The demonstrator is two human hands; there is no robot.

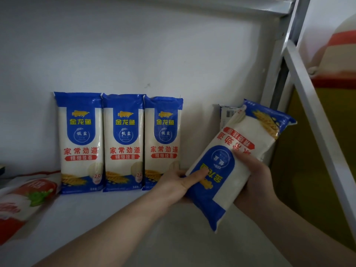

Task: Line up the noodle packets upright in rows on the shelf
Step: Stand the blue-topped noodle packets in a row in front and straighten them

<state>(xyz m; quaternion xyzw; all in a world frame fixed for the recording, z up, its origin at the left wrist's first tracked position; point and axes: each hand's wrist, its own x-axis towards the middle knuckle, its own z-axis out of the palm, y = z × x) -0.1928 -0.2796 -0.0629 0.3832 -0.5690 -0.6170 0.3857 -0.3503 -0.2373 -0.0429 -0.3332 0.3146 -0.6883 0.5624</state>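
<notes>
Between both hands, a blue-and-white plastic noodle packet (238, 162) tilts upside down above the white shelf (107, 214). Left hand (178, 183) grips its lower left edge, thumb across the front; right hand (254, 177) wraps the right edge. Just left of the left hand, three matching packets (123, 143) stand upright, touching, against the wall. Behind the held packet another packet (228, 114) peeks out.

The white shelf (107, 214) carries 3 noodle packets (123, 143) standing upright, touching in a row against the back wall (134, 54). A red-and-white bag (23, 199) lies at its left.
</notes>
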